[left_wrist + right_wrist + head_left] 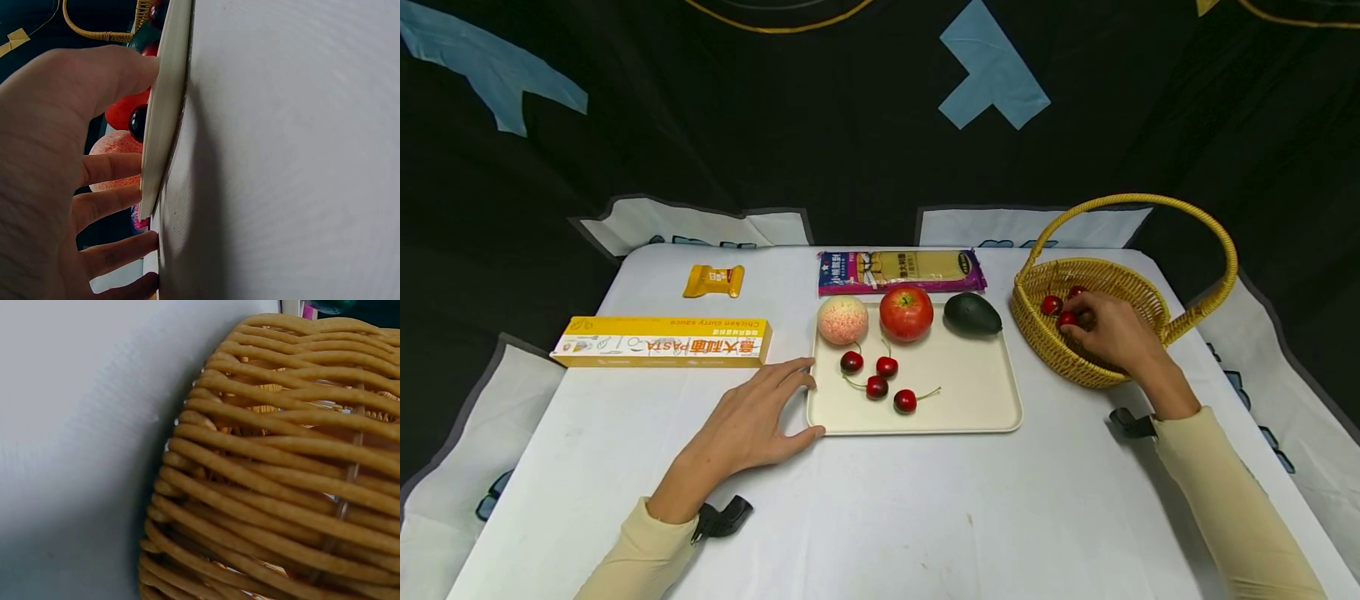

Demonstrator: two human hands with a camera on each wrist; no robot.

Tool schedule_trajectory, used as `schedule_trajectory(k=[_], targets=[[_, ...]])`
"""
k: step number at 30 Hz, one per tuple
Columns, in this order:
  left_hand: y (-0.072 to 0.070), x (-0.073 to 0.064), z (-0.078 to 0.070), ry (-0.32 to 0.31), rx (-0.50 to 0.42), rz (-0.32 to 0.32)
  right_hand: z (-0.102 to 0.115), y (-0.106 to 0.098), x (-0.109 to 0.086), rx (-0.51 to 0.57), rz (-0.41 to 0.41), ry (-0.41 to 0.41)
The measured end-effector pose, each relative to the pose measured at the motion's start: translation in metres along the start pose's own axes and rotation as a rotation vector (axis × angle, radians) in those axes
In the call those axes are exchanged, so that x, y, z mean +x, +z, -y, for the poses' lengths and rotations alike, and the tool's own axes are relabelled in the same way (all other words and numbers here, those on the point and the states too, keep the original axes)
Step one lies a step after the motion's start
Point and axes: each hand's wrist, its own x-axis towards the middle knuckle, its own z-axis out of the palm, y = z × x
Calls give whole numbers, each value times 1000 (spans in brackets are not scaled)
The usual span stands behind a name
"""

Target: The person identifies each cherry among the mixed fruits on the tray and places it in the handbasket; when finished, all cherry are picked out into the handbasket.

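A white-covered table (910,517) stands before a black cloth backdrop (715,142). Toward the table's far left lies a small, shiny orange snack packet (713,281). Nearer, also on the left, is a long yellow and white pasta box (662,342), lying flat, its printing upside down from this viewpoint. At the far edge, near the middle, a long see-through spaghetti packet (901,273) with purple and blue trim lies crosswise. In front of it, in a row from left to right, are a speckled pink and cream peach (841,320), a red apple (906,313) and a dark green avocado (973,314). The backdrop carries angular light-blue patches (997,71), curved yellow lines (782,30) and dark-edged white panels (700,223).
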Motion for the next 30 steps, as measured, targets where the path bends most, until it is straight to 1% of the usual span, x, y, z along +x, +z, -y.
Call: schedule_trajectory(k=[5, 14, 21, 25, 30], targets=[[-1, 0, 0, -4, -3, 5, 1, -2, 0, -25, -24, -17], [0, 0, 0, -4, -10, 7, 12, -7, -3, -26, -124, -92], [0, 0, 0, -2, -5, 1, 35, -12, -4, -26, -172, -112], [0, -1, 0, 0, -7, -2, 50, -12, -5, -6, -193, -147], [1, 0, 0, 1, -12, -4, 70, -6, -8, 34, -212, -204]])
